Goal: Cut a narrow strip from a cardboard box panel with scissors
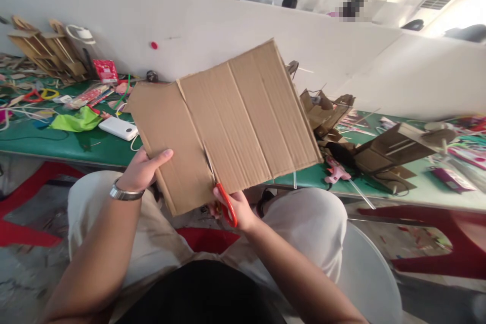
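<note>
A large brown cardboard sheet [243, 116] is held tilted above my lap. My left hand [142, 169] grips its left edge, thumb on top and the other fingers out of sight underneath. My right hand [241, 210] is closed round the orange handles of a pair of scissors [227, 205]. One blade lies over the sheet, along a line that runs up from its lower edge toward a slit near the top. The other blade is hidden beneath the cardboard.
Behind the sheet runs a green table [114, 149] against a white partition [190, 25]. On it lie a white power bank [118, 128], green cloth [78, 119], a pink glue gun [336, 172] and cardboard constructions [398, 149]. Red stools [436, 233] stand on both sides.
</note>
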A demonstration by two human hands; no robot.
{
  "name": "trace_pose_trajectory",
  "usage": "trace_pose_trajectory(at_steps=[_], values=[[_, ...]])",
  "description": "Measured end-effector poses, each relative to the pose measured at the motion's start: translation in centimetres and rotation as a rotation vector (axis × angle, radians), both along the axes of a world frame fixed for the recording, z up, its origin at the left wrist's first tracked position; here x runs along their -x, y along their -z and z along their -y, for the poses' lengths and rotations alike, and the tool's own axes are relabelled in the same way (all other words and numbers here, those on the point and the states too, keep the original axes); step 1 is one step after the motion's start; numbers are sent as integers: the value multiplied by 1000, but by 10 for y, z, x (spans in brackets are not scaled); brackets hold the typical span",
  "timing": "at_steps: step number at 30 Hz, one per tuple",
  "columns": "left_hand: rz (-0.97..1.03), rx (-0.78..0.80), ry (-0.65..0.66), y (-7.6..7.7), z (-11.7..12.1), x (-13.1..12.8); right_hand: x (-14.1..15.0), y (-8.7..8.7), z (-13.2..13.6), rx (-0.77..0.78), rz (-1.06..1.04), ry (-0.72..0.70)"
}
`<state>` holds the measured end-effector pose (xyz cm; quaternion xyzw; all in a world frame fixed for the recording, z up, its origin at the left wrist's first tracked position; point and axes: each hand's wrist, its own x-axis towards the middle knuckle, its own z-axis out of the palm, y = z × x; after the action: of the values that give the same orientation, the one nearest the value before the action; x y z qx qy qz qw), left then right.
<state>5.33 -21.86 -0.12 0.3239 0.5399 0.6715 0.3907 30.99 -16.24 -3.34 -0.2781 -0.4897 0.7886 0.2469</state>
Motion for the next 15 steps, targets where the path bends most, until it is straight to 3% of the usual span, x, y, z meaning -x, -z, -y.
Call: trace_pose_trajectory(at_steps=[6, 11, 15], values=[[-227, 0, 84, 11, 5, 6, -1, 22, -4, -199, 14, 257], [-361, 13, 73, 4, 7, 7, 1, 18, -9, -285, 45, 258], [-358, 31, 66, 1, 7, 9, 5, 11, -10, -310, 19, 262]])
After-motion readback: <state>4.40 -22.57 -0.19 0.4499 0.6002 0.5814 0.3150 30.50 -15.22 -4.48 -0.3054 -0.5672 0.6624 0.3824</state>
